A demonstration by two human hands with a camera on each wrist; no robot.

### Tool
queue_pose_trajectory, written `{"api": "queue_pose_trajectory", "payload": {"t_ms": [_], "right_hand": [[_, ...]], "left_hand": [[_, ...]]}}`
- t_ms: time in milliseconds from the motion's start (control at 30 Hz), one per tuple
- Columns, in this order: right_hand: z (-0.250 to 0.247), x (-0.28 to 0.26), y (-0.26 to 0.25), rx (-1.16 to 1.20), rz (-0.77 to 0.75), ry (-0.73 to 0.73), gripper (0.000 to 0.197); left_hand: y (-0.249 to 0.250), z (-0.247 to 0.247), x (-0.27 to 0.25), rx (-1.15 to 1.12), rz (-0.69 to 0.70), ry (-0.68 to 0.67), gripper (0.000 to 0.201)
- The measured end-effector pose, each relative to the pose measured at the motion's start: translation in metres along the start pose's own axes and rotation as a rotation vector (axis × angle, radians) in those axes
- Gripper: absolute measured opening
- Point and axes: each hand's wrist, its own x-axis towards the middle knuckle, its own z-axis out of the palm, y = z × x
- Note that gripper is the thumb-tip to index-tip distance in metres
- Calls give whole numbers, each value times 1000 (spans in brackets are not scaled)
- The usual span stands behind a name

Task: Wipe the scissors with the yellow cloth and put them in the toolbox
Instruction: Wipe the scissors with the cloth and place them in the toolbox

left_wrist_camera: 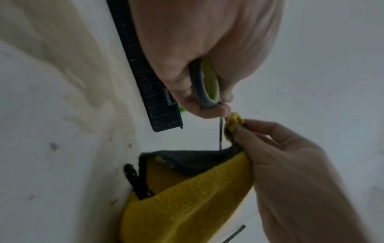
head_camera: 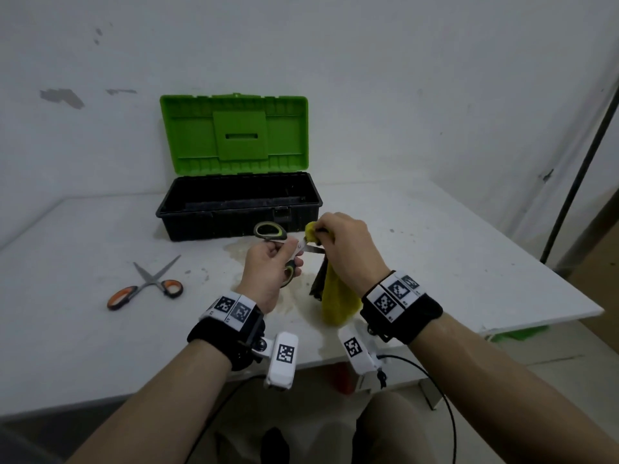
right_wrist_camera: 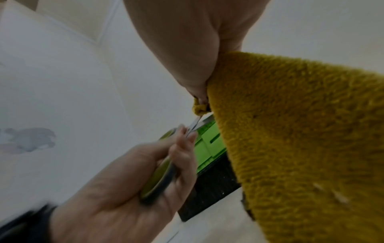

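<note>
Far off to the left of both hands, flat on the white table (head_camera: pixel 435 249): orange-handled scissors (head_camera: pixel 147 285), blades spread open, tips pointing away, untouched. Next, the left hand (head_camera: pixel 268 272), raised above the table, fingers curled round the lower loop of the green-handled scissors (head_camera: pixel 284 251), thumb near the pivot, upper loop standing free above the knuckles; in the left wrist view the grey-and-green loop (left_wrist_camera: pixel 207 82) wedged between fingers and palm, the thin blade edge running down from the fingertips toward the cloth. Blades partly spread, pointing right toward the other hand. Just right of that, touching the blades, the yellow cloth (head_camera: pixel 336 296): a small bunched fold pinched over one blade, the rest hanging down below the right wrist, dark grey backing showing along one edge in the left wrist view (left_wrist_camera: pixel 187 164). Then the right hand (head_camera: pixel 348 249), fingers and thumb closed tight on that fold, pressing it against the metal; in the right wrist view the yellow pile (right_wrist_camera: pixel 301 139) filling the right side, blade tip (right_wrist_camera: pixel 195 125) vanishing into the pinched wad. Beyond both hands, directly behind the scissors, the toolbox (head_camera: pixel 241 209), black base open, green lid (head_camera: pixel 234 135) standing upright against the wall. Under and between the hands, a pale brownish stain (head_camera: pixel 294 303) on the table surface.
</note>
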Motion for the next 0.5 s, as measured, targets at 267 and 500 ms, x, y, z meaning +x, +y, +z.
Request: {"api": "queue_pose_trajectory", "payload": {"t_ms": [267,500], "right_hand": [[1,-14,-19,40,-69,-71,11],[8,-10,-11,17,-40,-94,16]], "left_hand": [[4,2,-2,-40,-27,-3,26],[17,0,-6,-215,-146,83,34]]}}
